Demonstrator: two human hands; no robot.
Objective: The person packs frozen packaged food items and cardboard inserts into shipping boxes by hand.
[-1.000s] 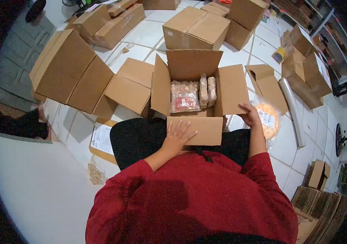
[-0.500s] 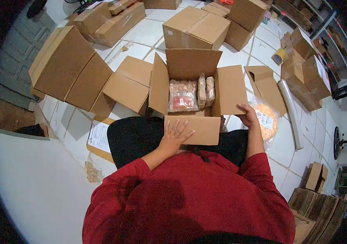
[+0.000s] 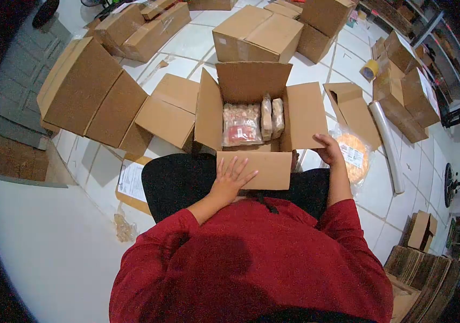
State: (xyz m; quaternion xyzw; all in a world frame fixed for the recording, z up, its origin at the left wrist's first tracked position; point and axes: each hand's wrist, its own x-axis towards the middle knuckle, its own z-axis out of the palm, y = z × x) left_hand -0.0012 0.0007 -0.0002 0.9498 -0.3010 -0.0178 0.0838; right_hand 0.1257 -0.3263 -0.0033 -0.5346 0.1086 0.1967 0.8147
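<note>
An open cardboard box (image 3: 254, 81) stands between my legs with its flaps spread outward. Inside it lie a clear-wrapped package with a red label (image 3: 242, 126) on the left and two narrow wrapped packages (image 3: 272, 118) on the right. My left hand (image 3: 232, 180) rests flat on the near flap (image 3: 270, 171), fingers spread. At the right flap (image 3: 304, 116), my right hand (image 3: 329, 151) touches the lower outer corner, thumb and fingers apart. A round wrapped item with a white label (image 3: 353, 158) lies on the floor just beyond that hand.
Closed boxes stand at the left (image 3: 82, 89) and ahead (image 3: 257, 33), and more boxes (image 3: 402, 97) at the right. A plastic roll (image 3: 387, 148), yellow tape (image 3: 369, 70) and a clipboard with paper (image 3: 131, 180) lie on the floor. Stacked cardboard (image 3: 424, 274) is at lower right.
The view has shifted very slightly. Both hands stay in about the same places, and the box and its contents look unchanged.
</note>
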